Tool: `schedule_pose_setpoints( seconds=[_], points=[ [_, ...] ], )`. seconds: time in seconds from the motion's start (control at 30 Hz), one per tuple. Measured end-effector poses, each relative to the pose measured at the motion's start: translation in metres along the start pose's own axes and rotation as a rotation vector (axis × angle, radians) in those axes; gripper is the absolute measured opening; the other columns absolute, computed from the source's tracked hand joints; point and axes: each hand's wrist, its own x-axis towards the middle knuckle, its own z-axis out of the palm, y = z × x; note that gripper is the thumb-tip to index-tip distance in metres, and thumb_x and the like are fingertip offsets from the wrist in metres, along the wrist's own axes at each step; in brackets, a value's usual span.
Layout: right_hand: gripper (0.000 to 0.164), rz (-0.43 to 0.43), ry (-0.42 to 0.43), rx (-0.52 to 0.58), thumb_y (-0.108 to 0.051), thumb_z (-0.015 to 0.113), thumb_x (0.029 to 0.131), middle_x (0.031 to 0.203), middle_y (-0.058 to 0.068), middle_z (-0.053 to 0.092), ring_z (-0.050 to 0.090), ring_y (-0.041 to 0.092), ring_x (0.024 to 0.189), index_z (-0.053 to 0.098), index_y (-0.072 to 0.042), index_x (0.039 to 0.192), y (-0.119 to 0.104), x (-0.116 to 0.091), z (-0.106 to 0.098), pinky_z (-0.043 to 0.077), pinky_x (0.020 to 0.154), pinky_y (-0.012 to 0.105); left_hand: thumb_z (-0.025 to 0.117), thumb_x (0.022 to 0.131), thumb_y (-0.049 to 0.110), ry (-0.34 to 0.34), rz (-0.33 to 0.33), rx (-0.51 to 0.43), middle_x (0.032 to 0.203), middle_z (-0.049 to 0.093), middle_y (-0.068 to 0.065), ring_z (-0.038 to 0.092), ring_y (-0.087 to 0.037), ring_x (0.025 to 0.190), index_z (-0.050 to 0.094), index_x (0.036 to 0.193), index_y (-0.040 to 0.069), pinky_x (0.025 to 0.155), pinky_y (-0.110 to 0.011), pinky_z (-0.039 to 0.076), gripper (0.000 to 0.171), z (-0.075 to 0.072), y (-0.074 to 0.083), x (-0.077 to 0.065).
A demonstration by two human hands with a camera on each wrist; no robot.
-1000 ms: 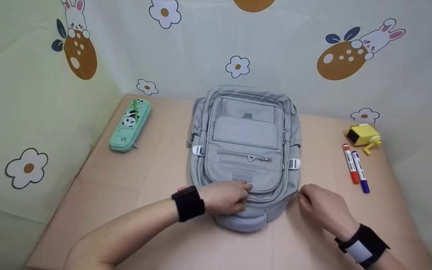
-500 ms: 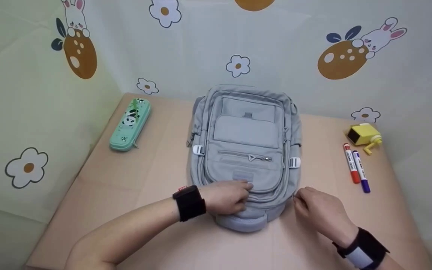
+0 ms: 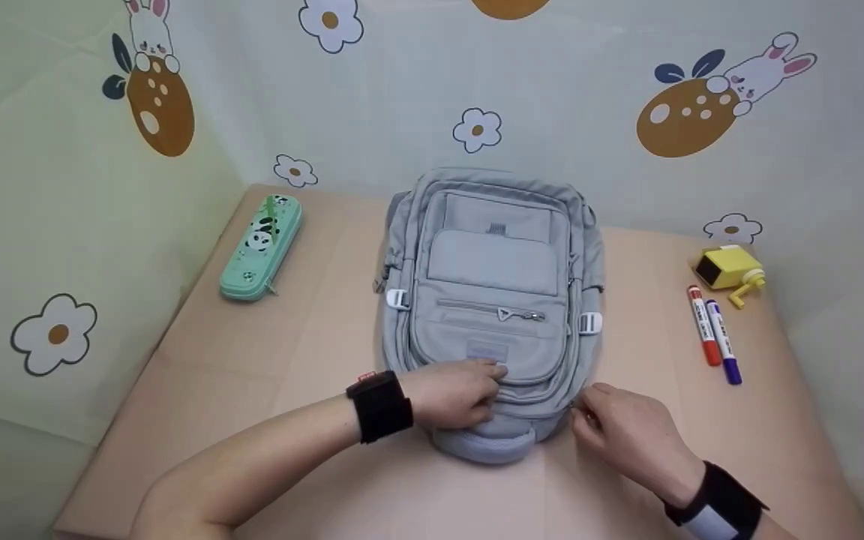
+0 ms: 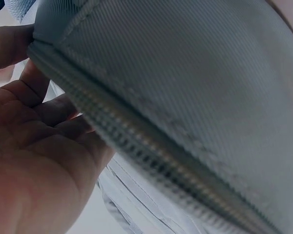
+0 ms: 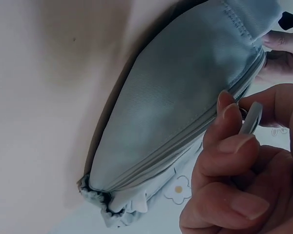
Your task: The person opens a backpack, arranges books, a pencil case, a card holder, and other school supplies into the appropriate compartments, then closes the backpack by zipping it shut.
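Observation:
A grey backpack lies on the table, its padded carry handle toward the person. My left hand grips the fabric at the handle end; in the left wrist view its thumb and fingers pinch the edge beside the zipper. At the bag's lower right corner, my right hand pinches a zipper pull. In the right wrist view the grey pull tab sticks out between thumb and fingers, at the zipper seam along the bag's side.
A mint panda pencil case lies at the table's left. On the right are a yellow pencil sharpener with a crank, a red marker and a blue marker. Printed curtains hang behind the table.
My right hand has slid left and toward the person along the bag's lower right corner, with the zipper pull. The left hand stays in place on the bag.

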Motion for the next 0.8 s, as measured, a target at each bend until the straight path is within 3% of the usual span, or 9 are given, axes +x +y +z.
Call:
schedule_pose_setpoints(
  seconds=[0.17,0.4,0.6,0.8],
  points=[
    [0.023,-0.002,0.004,-0.007,-0.020,0.068,0.089,0.066,-0.012,0.041,0.039,0.006,0.055,0.051,-0.025,0.074,0.000,0.000,0.001,0.033,0.050,0.027,0.063,0.099,0.021,0.003,0.003,-0.003,0.157,0.043,-0.013,0.035,-0.026,0.148,0.060,0.082,0.014,0.121,-0.033,0.022,0.019,0.000,0.000,-0.001],
    [0.022,0.038,-0.053,0.019,-0.021,0.066,0.091,0.066,-0.010,0.042,0.041,0.008,0.056,0.052,-0.024,0.074,0.002,0.003,0.000,0.034,0.052,0.028,0.062,0.099,0.023,0.028,0.033,-0.009,0.157,0.043,-0.015,0.035,-0.027,0.148,0.058,0.080,0.014,0.121,-0.035,0.022,0.021,-0.001,-0.003,-0.006],
    [0.019,0.090,-0.112,0.043,-0.022,0.064,0.093,0.065,-0.008,0.044,0.042,0.010,0.057,0.055,-0.023,0.076,0.004,0.004,-0.002,0.034,0.053,0.029,0.063,0.098,0.025,0.022,0.025,0.027,0.158,0.042,-0.014,0.033,-0.027,0.149,0.062,0.083,0.014,0.122,-0.035,0.021,0.019,-0.003,-0.011,-0.020],
    [0.021,0.083,-0.106,0.056,-0.021,0.065,0.093,0.066,-0.008,0.044,0.042,0.010,0.057,0.055,-0.023,0.075,0.005,0.002,-0.004,0.034,0.053,0.030,0.066,0.097,0.024,0.043,0.018,0.024,0.159,0.041,-0.013,0.031,-0.028,0.150,0.063,0.086,0.012,0.121,-0.036,0.022,0.017,-0.003,-0.026,-0.040]
  ],
)
